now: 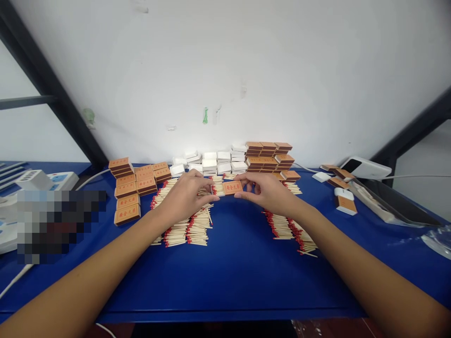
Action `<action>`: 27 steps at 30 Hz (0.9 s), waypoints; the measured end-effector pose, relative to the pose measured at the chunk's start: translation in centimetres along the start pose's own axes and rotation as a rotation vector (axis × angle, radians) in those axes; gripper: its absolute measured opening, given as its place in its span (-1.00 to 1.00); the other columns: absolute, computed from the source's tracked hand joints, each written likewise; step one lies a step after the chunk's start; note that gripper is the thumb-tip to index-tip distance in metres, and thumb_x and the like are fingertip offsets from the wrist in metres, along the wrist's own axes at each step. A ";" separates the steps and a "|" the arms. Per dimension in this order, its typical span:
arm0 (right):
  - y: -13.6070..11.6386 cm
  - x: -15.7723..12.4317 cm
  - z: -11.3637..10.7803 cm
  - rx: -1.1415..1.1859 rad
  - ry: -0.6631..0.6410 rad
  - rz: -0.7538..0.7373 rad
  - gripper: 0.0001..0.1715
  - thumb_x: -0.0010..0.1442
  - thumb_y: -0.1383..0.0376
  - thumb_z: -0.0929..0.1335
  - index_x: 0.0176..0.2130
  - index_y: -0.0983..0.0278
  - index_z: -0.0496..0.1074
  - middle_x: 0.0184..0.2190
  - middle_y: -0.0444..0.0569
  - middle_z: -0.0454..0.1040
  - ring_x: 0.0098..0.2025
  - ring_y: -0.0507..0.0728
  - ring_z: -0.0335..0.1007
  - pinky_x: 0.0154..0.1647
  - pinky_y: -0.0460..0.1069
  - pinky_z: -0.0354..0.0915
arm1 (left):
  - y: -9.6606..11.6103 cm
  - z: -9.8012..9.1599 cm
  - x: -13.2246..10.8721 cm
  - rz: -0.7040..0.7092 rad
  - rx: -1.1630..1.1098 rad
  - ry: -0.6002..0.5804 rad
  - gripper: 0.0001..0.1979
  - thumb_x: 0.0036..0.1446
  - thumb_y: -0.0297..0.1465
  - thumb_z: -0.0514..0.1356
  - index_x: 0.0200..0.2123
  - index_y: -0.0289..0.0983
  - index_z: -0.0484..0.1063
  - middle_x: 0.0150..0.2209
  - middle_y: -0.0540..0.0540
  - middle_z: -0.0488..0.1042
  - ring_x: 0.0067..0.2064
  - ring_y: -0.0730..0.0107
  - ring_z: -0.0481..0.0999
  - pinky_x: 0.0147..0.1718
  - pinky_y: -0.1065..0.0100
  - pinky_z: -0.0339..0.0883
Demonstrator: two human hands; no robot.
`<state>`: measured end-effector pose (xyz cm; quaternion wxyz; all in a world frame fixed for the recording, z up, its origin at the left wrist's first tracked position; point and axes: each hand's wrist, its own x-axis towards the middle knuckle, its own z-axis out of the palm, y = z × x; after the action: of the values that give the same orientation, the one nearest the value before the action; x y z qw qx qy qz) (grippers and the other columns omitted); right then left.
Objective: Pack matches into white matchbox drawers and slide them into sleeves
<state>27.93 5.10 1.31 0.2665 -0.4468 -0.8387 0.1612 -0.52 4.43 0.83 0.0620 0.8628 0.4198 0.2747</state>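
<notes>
Between my hands, above the blue table, is a matchbox in two parts. Its white inner tray (218, 189) is full of matches, and the orange sleeve (231, 188) covers its right part. My left hand (186, 195) pinches the tray's left end between thumb and fingers. On the right, my right hand (264, 190) grips the sleeve by its outer end. Loose red-headed matches (197, 227) lie in rows below and behind my left hand. More loose matches (282, 226) are spread under my right wrist.
White trays (209, 162) are stacked along the wall beside piled sleeves (264, 162). Orange matchboxes (127, 202) stand in stacks at left. A power strip (63, 180) lies far left. At right are a white device (368, 167) and scattered matchbox parts (346, 204).
</notes>
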 end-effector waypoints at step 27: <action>-2.9 -1.1 1.9 0.063 0.077 -0.030 -0.41 0.56 0.01 0.27 0.39 0.22 0.39 -0.06 0.09 0.68 -0.13 0.25 0.59 -0.04 0.13 0.46 | -0.4 -2.0 0.6 0.122 0.019 0.099 -0.81 0.25 -0.27 0.35 -0.11 -0.20 0.62 -0.18 -0.12 0.63 -0.02 0.08 0.55 0.01 0.09 0.42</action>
<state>25.39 2.58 0.92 0.3145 -0.4315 -0.8290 0.1661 -1.54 4.96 2.62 0.0160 0.8726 0.3716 0.3164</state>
